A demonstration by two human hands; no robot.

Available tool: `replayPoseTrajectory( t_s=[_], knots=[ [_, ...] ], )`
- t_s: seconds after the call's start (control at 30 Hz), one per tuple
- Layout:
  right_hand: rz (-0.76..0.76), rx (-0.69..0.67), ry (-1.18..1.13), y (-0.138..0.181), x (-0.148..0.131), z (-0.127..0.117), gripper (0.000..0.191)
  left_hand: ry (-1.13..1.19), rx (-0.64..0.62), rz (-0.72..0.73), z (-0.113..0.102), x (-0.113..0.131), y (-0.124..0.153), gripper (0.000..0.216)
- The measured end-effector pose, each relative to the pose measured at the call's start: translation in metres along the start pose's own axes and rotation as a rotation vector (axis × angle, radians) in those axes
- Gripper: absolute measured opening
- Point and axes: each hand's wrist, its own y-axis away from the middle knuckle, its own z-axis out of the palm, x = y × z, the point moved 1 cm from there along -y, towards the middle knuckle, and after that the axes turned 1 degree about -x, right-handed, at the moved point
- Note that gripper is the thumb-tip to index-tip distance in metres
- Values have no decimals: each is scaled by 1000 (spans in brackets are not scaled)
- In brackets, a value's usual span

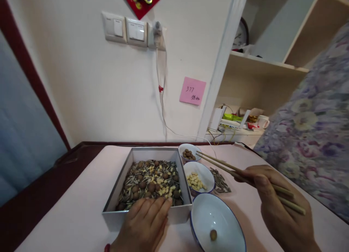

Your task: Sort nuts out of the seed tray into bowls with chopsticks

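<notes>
My right hand (280, 204) is closed around a pair of wooden chopsticks (231, 169), whose tips hover over a small bowl of brown nuts (189, 153). My left hand (145, 221) lies flat with fingers stretched over the near wall of a white square box (120, 179), which holds mixed sunflower seeds, peanuts and brown nuts. A middle bowl (203, 172) holds pale peanuts. The nearest, larger white bowl (218, 215) holds a single brown nut (213, 234). A pile of sunflower seeds (220, 180) lies on the table beside the bowls.
The pale pink table (81, 208) stands against a white wall with switches, a hanging cable (162, 85) and a pink sticky note (192, 90). A shelf with clutter (245, 117) is at the right. Flowered fabric (313, 135) fills the right edge.
</notes>
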Motion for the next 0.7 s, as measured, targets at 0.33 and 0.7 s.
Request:
replayPoseTrajectory(
  t_s=[0.33,0.7],
  knots=[
    [-28,-481,-95,-18,-15,94,24,-41,20,41,7,-1,10,31],
    [0,-672,-37,-20,12,143,32,-85,54,16,13,0,10,31]
  ],
)
